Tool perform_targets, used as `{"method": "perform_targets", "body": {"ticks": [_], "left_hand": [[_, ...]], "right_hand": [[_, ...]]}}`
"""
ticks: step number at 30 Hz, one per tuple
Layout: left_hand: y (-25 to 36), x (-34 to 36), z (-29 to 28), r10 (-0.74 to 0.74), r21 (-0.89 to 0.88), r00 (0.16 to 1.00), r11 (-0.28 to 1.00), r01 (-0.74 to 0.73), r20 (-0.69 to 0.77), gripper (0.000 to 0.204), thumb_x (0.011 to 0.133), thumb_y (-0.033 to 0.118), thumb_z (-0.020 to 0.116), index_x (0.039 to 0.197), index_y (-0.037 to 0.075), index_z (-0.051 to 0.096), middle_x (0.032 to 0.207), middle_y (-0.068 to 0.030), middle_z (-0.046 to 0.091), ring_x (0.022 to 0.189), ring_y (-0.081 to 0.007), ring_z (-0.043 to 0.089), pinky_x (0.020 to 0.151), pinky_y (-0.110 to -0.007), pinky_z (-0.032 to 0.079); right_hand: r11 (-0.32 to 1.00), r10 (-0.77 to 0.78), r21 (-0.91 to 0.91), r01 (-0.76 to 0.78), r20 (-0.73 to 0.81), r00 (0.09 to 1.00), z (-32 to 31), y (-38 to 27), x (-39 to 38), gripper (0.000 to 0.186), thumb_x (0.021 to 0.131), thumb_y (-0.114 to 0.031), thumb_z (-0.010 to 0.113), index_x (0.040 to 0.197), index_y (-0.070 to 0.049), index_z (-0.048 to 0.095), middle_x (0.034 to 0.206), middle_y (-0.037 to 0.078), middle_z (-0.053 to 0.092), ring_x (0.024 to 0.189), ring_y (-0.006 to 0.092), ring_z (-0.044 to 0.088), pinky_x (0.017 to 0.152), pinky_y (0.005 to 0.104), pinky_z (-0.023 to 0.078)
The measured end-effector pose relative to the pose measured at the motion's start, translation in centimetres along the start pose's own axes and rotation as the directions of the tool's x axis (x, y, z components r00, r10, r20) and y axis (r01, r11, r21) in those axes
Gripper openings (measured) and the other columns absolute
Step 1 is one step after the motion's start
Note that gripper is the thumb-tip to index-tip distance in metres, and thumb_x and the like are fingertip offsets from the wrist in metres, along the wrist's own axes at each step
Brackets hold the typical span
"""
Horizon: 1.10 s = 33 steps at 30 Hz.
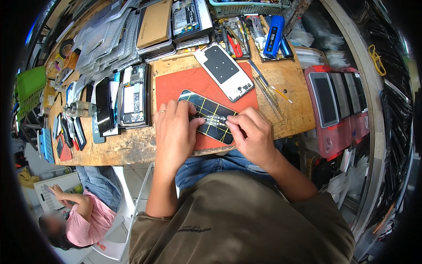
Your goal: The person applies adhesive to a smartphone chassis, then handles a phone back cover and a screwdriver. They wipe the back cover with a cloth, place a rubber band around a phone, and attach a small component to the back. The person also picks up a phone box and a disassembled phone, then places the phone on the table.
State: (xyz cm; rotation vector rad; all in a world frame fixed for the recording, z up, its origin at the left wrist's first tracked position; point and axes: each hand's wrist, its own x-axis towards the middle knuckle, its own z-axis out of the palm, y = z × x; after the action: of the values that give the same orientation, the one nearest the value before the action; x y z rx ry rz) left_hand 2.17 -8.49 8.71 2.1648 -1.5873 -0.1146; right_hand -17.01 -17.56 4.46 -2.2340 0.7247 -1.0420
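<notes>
A phone panel [205,105] with a dark face and yellow grid lines lies tilted on the red-orange mat [173,83]. Over it is a small narrow phone circuit board [214,119] with silvery patches, held at both ends. My left hand [176,132], a ring on one finger, pinches its left end between thumb and fingers. At the right end, my right hand [253,132] grips it with closed fingertips. Just beyond, a white-edged phone frame [225,72] with a black middle rests at a slant. Whether the board touches the panel, I cannot tell.
Tweezers and thin tools [266,90] lie right of the mat. Trays of tools [233,39] and a blue tube-shaped tool [274,37] stand behind. Opened phones [134,99] are stacked at left, near bubble-wrap sleeves [107,44]. A seated person [83,215] is at lower left.
</notes>
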Motion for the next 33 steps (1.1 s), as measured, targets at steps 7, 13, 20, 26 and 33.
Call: {"method": "perform_targets", "body": {"ticks": [7,13,20,26,33], "left_hand": [[0.2,2.0,-0.2,-0.104,-0.564,0.987,0.811,0.157,0.126,0.020,0.090,0.003,0.079,0.103,0.001,0.063,0.085,-0.0080,0.066,0.077,-0.0193,0.062,0.075,-0.036,0.050],[-0.1,0.1,-2.0,-0.239,-0.368,0.952,0.917,0.156,-0.191,0.011,0.101,0.011,0.070,0.100,0.000,0.067,0.078,-0.0081,0.066,0.068,-0.0153,0.060,0.066,-0.032,0.049],[-4.1,-4.7,-2.5,-0.340,-0.382,0.834,0.908,0.171,-0.435,0.013,0.103,0.009,0.068,0.095,0.000,0.066,0.077,0.0017,0.058,0.067,-0.0055,0.047,0.061,-0.024,0.039],[-5.1,-7.1,-0.5,-0.324,-0.329,0.790,0.930,0.164,-0.520,0.011,0.099,0.007,0.072,0.091,0.000,0.068,0.072,-0.0026,0.061,0.061,-0.0094,0.051,0.057,-0.027,0.041],[-6.8,-7.5,0.3,-0.280,-0.326,0.789,0.939,0.107,-0.546,0.010,0.097,0.006,0.073,0.090,0.001,0.067,0.073,-0.0048,0.061,0.059,-0.0128,0.053,0.057,-0.029,0.043]], "right_hand": [[0.999,-0.019,-0.039,0.019,0.003,1.000,0.1,0.2,-0.1,0.018,0.082,-0.002,0.081,0.097,-0.005,0.071,0.085,0.009,0.061,0.076,0.0296,0.066,0.067,0.0432,0.053],[0.986,0.139,0.098,-0.135,-0.029,0.990,-0.6,-0.1,-0.1,0.021,0.087,0.003,0.076,0.107,-0.003,0.073,0.089,0.009,0.064,0.074,0.0237,0.066,0.066,0.0376,0.053],[0.999,0.025,0.033,-0.028,0.073,0.997,-2.9,-0.7,2.8,0.045,0.083,-0.010,0.084,0.122,0.004,0.069,0.109,0.015,0.068,0.093,0.0258,0.067,0.082,0.0374,0.054],[0.931,0.058,-0.352,0.093,0.396,0.916,0.5,-3.1,5.2,0.070,0.072,-0.036,0.090,0.123,0.005,0.064,0.115,0.019,0.059,0.111,0.0353,0.057,0.096,0.0455,0.048],[0.940,-0.079,-0.284,0.189,0.357,0.931,1.1,-4.0,5.1,0.072,0.065,-0.024,0.091,0.124,0.000,0.057,0.113,0.015,0.051,0.102,0.0326,0.053,0.089,0.0454,0.047]]}}
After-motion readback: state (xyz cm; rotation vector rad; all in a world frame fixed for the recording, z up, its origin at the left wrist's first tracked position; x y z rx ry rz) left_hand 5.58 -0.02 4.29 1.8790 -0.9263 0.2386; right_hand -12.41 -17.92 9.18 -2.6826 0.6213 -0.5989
